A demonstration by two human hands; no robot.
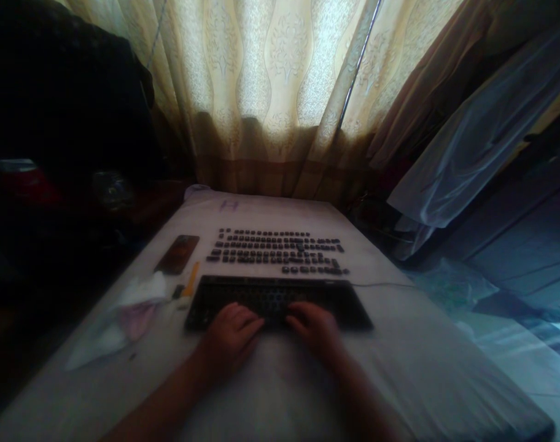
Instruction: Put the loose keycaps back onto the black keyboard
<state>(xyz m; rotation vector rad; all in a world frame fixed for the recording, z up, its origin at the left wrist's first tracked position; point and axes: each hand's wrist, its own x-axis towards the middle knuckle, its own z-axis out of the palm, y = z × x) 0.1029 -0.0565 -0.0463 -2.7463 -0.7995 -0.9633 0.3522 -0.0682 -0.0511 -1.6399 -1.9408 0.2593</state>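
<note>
1 long black plastic keyboard [276, 299] at 12 o'clock, left hand [234, 328] and right hand [314, 325] on it, fingers bent, blurred, can't tell if gripping, about 6 rows of small black keycaps [266, 253] at its 12, 1 brown rectangular phone [177, 254] at its 10

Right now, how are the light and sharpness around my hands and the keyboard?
Head view: backlit, with the curtain glowing and the far left nearly black; head view: the left hand, right hand and keyboard look dim and soft-edged; head view: blur leaves any lettering on the loose keys unreadable.
</note>
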